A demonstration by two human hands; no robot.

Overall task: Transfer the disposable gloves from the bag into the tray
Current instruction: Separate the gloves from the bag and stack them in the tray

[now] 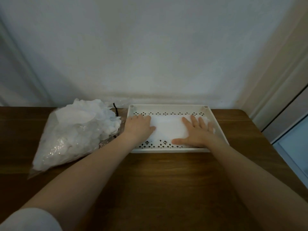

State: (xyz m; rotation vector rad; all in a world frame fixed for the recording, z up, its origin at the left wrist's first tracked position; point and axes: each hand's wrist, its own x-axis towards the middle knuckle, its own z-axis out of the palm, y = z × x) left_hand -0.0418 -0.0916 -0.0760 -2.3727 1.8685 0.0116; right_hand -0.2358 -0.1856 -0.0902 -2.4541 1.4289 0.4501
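Note:
A cream perforated tray [170,107] stands on the wooden table against the wall. A flat layer of translucent white disposable gloves [167,127] lies on its floor. My left hand [139,126] presses on the left end of that layer, its fingers bent down toward the tray's left wall. With straight, spread fingers, my right hand [194,132] lies flat on the layer's right end. Left of the tray sits a clear plastic bag [73,132], stuffed with more white gloves that bulge out of its open top.
A black tie strip [116,110] sticks up between the bag and the tray. The table [166,180] ends at the wall behind; its right edge runs past the tray toward a pale door frame [283,97].

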